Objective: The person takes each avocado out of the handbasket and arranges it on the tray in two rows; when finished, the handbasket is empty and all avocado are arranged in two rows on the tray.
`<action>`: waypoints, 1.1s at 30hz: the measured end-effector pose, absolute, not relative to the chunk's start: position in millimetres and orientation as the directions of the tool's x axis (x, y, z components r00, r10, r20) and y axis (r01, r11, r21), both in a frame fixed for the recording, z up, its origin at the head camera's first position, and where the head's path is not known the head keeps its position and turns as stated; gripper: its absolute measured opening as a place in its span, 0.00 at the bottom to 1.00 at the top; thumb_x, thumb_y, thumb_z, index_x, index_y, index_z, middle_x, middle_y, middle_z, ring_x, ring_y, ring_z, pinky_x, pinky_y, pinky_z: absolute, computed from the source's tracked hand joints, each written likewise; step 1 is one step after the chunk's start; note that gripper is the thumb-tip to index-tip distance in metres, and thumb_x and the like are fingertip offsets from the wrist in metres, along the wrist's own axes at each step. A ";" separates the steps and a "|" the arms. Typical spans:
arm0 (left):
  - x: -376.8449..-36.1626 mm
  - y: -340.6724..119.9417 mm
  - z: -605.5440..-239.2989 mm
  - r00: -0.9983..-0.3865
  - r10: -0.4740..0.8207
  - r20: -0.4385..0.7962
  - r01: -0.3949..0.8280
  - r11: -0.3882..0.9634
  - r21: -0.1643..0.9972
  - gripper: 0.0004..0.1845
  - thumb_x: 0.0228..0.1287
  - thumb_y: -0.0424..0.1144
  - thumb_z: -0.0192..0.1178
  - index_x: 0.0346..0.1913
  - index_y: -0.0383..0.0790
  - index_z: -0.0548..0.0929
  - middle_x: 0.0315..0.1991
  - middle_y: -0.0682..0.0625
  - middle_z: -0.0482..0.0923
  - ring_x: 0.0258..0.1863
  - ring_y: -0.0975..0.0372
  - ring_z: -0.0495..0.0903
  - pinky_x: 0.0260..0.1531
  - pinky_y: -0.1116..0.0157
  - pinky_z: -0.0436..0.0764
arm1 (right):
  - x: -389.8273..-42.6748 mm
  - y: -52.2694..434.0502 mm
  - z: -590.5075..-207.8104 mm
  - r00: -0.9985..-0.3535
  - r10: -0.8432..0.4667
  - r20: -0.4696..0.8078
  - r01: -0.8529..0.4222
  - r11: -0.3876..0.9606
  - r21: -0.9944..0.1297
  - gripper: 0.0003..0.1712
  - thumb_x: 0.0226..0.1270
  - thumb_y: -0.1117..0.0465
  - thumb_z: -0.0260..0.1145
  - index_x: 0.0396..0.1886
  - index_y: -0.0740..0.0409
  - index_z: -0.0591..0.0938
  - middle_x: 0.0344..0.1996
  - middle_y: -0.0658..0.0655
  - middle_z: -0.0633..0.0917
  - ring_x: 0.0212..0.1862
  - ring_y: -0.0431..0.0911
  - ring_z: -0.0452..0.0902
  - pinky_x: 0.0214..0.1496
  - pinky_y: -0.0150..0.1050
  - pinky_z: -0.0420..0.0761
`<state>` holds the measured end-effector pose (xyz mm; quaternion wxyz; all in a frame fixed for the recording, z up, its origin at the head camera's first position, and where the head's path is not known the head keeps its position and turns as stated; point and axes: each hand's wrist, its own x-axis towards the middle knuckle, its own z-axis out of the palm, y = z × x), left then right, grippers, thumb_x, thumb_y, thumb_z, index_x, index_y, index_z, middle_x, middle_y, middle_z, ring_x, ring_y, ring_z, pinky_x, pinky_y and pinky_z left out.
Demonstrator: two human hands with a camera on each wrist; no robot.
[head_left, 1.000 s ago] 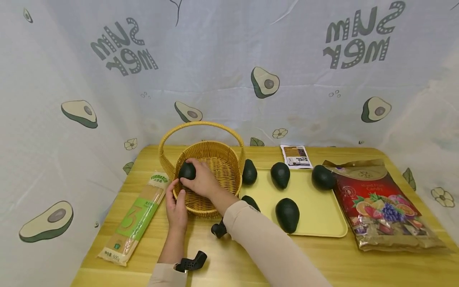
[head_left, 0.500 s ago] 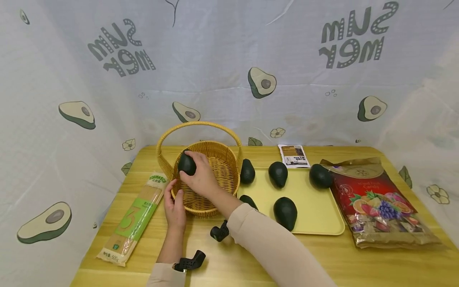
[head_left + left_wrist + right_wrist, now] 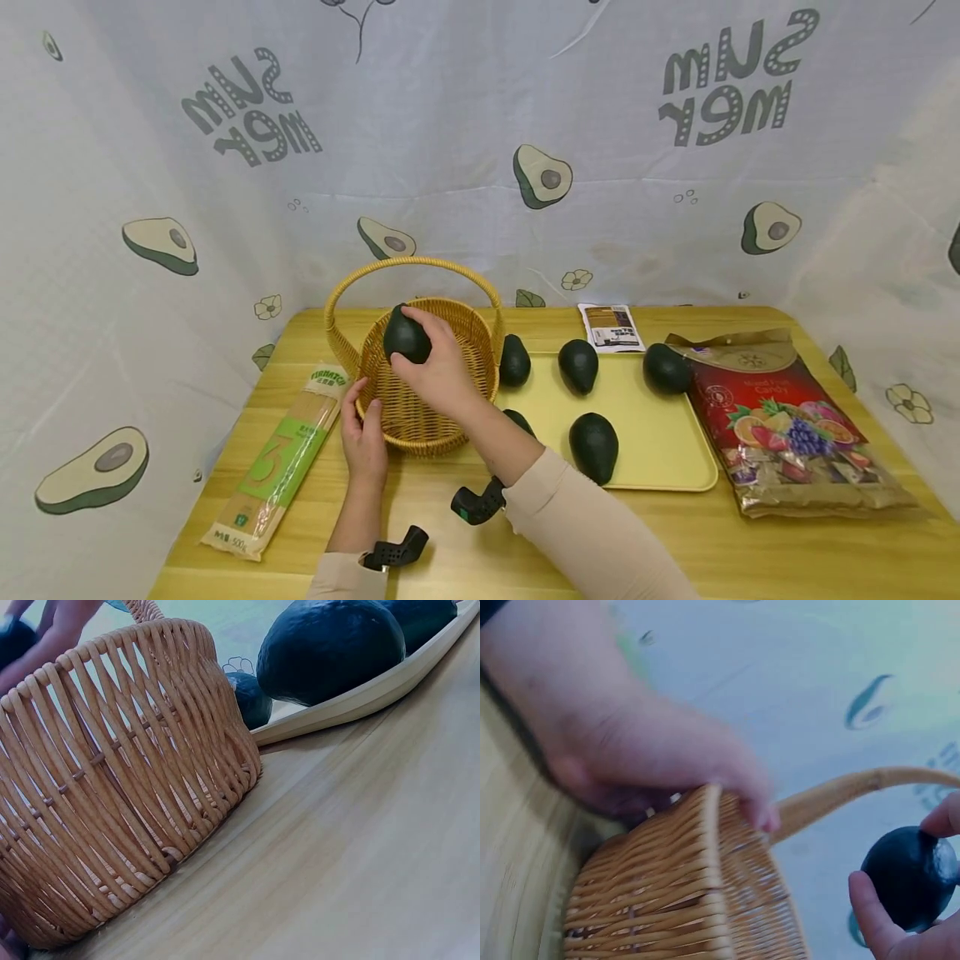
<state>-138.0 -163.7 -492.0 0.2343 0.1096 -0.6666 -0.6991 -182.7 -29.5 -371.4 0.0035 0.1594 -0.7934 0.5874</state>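
Observation:
A dark green avocado [image 3: 406,337] is pinched between the thumb and fingers of my right hand [image 3: 444,379], over the left part of a yellow wicker basket [image 3: 422,448]. The same avocado [image 3: 904,879] shows in the right wrist view, raised past the basket's rim. My left hand [image 3: 365,446] grips the basket at its near left side, the thumb hooked over the rim in the right wrist view. The basket's woven wall [image 3: 127,772] fills the left of the left wrist view. The basket's tall handle [image 3: 416,261] arches behind the avocado.
A pale yellow tray [image 3: 667,475] with several avocados stands right of the basket. A red candy bag [image 3: 780,417] overlaps its right side. Behind the tray is a small white-and-brown packet [image 3: 611,327]. A spaghetti pack [image 3: 281,458] lies left of my left hand.
My right hand has lifted the avocado from the basket's left inner side, up and then a little to the right. My left hand stays at the rim.

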 end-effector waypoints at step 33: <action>-138.5 -163.2 -493.3 -0.883 -0.440 0.161 0.187 -0.015 0.982 0.22 0.77 0.31 0.45 0.70 0.31 0.65 0.78 0.45 0.58 0.80 0.54 0.50 0.78 0.50 0.49 | -140.1 116.4 -359.3 -0.985 -0.155 0.082 -0.120 0.257 -0.959 0.35 0.71 0.57 0.67 0.75 0.43 0.67 0.72 0.59 0.68 0.59 0.61 0.76 0.49 0.46 0.85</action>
